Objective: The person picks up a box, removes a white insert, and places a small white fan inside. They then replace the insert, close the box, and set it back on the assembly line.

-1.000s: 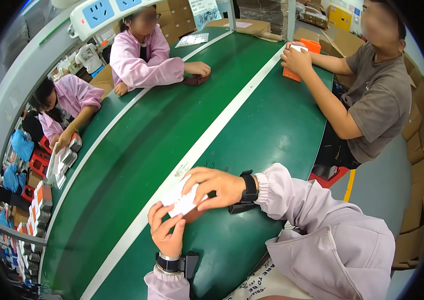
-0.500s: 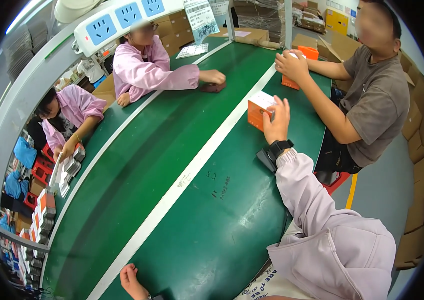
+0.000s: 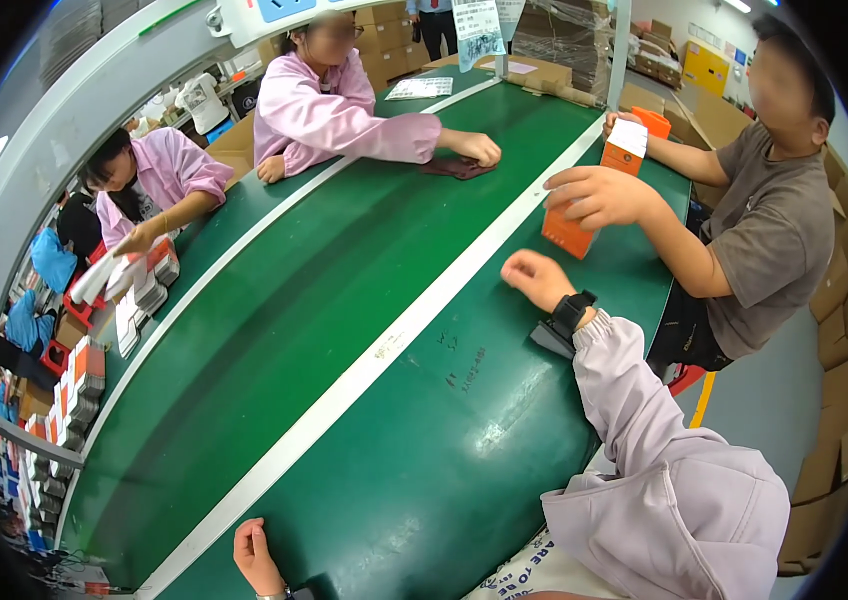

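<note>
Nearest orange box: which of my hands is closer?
Right. Your right hand is just lower-left of the orange box; your left hand is farther, near the picture's bottom edge.

Place: packing workshop, by its look | you share a long green desk (image 3: 374, 480) with three co-workers (image 3: 772, 235) | orange box (image 3: 568, 236) by one's hand | brown cartons (image 3: 837, 385) line your right | stacked packaging (image 3: 86, 385) at left | yellow floor line (image 3: 704, 400)

The person is sporting a pale lilac jacket (image 3: 682, 505), the right cuff (image 3: 594, 326) bunching into soft gathers behind a black wrist strap (image 3: 573, 312), and a dark-lettered cream shirt (image 3: 546, 572) is peeking out!
</note>
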